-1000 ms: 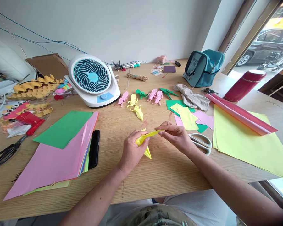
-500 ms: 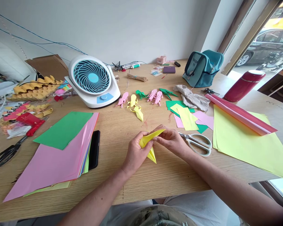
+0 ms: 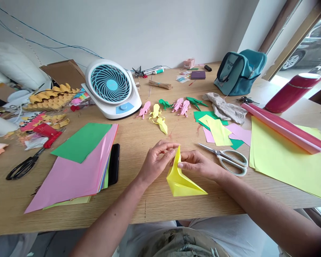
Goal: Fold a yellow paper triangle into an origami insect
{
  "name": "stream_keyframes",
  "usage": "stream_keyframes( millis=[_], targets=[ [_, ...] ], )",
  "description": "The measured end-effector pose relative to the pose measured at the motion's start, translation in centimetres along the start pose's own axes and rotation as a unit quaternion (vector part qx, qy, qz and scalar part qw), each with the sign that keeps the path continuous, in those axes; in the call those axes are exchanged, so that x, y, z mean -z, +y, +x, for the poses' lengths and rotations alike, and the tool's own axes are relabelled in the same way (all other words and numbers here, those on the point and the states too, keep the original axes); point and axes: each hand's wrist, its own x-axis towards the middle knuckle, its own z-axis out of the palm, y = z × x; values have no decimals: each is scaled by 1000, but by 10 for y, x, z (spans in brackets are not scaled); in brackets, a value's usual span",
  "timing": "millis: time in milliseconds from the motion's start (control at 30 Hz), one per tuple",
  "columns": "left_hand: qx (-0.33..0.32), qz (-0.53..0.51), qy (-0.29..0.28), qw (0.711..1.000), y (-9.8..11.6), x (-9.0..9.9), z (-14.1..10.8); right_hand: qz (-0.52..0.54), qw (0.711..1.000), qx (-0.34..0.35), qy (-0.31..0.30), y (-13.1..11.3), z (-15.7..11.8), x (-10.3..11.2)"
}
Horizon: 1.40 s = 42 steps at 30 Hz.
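A folded piece of yellow paper (image 3: 180,184) is held above the desk, its narrow point upward and a wider pointed flap spreading to the lower right. My right hand (image 3: 199,165) pinches it at the middle, thumb in front. The fingers of my left hand (image 3: 160,157) are curled at the upper point, the index finger passing behind the tip. Beyond my hands lie folded paper figures: yellow ones (image 3: 162,125), pink ones (image 3: 184,107) and green ones (image 3: 195,102). White-handled scissors (image 3: 232,160) rest beside my right hand.
Colored sheets (image 3: 75,178) and a black phone (image 3: 113,164) lie to the left, near black-handled scissors (image 3: 23,167). A fan (image 3: 111,85) stands behind. Paper pieces (image 3: 216,132), large yellow sheets (image 3: 286,160), a red bottle (image 3: 291,93) and a teal bag (image 3: 240,73) occupy the right.
The yellow paper has turned so its narrow point aims upward and its wide flap faces me. My left hand has shifted its grip from the paper's side to the tip. The view has swung left.
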Motion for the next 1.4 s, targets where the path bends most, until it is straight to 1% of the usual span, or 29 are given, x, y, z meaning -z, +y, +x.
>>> stream_keyframes(
  millis=[33, 100, 267, 400, 567, 767, 933, 1067, 1267, 1400],
  targets=[
    [12, -22, -19, 1000, 2, 0, 0, 6, 1000, -8, -15, 0, -1, -1],
    [32, -45, -19, 998, 5, -2, 0, 24, 999, -26, -27, -1, -3, -2],
    [50, -42, 34, 997, 9, -4, -2, 98, 989, -103, -35, -1, -6, 1],
    [68, -52, 61, 994, 10, -4, -3, 132, 983, -123, -39, 4, -7, 5],
    [77, -65, 77, 992, 11, -3, -2, 146, 980, -130, -37, 4, -7, 5],
    [88, -49, 82, 992, 8, -2, -3, 152, 978, -135, -37, 3, -7, 2],
    [79, -38, 84, 993, 6, -2, -4, 126, 983, -127, -34, 5, -6, 3],
    [77, -49, 81, 992, 9, -2, -3, 95, 989, -110, -36, 7, -6, 2],
    [95, -76, 73, 990, 6, -2, -3, 62, 994, -89, -5, 6, -5, -4],
    [97, -78, 70, 990, 3, -3, -2, 47, 995, -86, 4, 5, -3, -7]
  ],
)
